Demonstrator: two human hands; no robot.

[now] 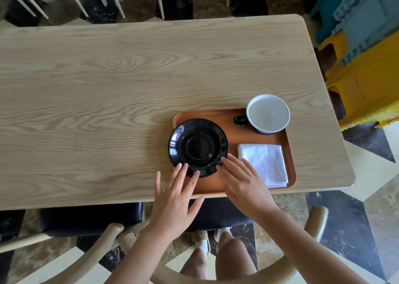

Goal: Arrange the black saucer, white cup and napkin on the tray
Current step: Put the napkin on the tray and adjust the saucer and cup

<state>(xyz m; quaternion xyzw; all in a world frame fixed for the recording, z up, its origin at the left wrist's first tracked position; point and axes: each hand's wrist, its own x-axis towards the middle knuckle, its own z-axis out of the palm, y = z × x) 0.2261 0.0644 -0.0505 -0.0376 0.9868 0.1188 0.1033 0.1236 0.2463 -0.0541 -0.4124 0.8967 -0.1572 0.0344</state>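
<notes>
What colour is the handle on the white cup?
Black, seen in the head view: the handle on the white cup.

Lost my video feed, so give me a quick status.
Both hands, left hand and right hand, open, fingertips at black saucer. Saucer overhangs tray left edge. White cup, napkin on tray. Nothing blocking.

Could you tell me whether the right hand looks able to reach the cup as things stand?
Probably yes. The right hand is open at the saucer rim, and only the flat napkin lies between it and the cup; nothing tall blocks it.
</notes>
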